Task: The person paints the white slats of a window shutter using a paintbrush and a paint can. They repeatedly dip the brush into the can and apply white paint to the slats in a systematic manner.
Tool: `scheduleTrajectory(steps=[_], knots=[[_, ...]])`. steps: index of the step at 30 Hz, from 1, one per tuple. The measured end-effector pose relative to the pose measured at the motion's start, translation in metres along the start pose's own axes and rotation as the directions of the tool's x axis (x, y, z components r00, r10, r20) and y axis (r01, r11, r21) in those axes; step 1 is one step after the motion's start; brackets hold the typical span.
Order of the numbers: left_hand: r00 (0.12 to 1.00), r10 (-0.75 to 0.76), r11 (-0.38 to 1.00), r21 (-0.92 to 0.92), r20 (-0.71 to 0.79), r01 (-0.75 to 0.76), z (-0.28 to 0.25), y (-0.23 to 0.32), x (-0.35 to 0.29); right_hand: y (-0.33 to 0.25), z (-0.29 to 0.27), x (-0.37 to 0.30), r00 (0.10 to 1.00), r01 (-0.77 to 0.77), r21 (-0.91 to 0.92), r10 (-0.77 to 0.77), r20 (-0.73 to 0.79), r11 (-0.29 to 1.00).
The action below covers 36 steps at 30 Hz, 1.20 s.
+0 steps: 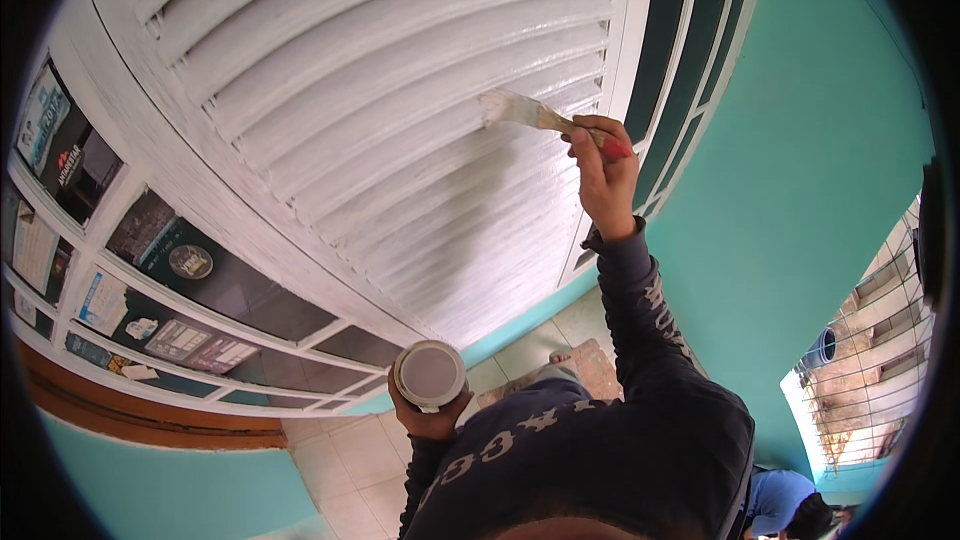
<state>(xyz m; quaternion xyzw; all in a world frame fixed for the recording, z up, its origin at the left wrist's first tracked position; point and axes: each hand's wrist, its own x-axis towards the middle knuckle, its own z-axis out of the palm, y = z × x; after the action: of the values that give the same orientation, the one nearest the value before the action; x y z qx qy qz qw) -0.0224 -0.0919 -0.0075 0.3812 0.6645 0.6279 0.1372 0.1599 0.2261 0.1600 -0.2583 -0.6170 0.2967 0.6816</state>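
Observation:
My right hand (603,175) is raised and closed around the red handle of a flat paintbrush (520,110). The brush's white-loaded bristles rest against a slat of the white louvered door (400,90). My left hand (428,418) is low by my chest, holding a small round paint can (429,374) from underneath. The can is open on top and shows pale paint inside. Both arms are in dark blue sleeves.
Glass panes in white frames (180,310) flank the door on the left, with papers stuck behind them. More panes (690,70) run along the right. Teal walls (800,190) surround the doorway. Pale floor tiles (340,460) lie below. Another person in blue (790,505) crouches at lower right beside a metal grille (870,370).

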Motion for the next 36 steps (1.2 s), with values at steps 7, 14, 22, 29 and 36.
scheduleTrajectory(steps=[7, 14, 22, 29, 36], knots=[[0.997, 0.044, 0.998, -0.038, 0.059, -0.042, 0.019, 0.002, 0.004, -0.006, -0.044, 0.016, 0.944, 0.1, -0.351, -0.201, -0.263, 0.931], [0.985, 0.069, 0.998, -0.022, 0.161, -0.066, 0.037, 0.015, 0.014, -0.007, 0.015, -0.015, 0.875, 0.481, -0.32, -0.471, 0.113, 0.816], [0.982, 0.026, 0.999, 0.039, 0.186, -0.034, 0.048, 0.025, 0.015, 0.03, -0.054, 0.018, 0.995, -0.098, 0.32, 0.098, 0.015, 0.942], [0.992, -0.046, 0.998, 0.053, 0.116, 0.04, 0.056, 0.03, 0.011, 0.048, -0.093, 0.024, 0.97, 0.07, 0.093, -0.046, -0.24, 0.993], [0.988, 0.031, 0.99, 0.13, 0.151, -0.051, 0.061, 0.031, 0.02, 0.04, -0.016, -0.006, 0.894, 0.427, -0.221, -0.447, -0.046, 0.877]])
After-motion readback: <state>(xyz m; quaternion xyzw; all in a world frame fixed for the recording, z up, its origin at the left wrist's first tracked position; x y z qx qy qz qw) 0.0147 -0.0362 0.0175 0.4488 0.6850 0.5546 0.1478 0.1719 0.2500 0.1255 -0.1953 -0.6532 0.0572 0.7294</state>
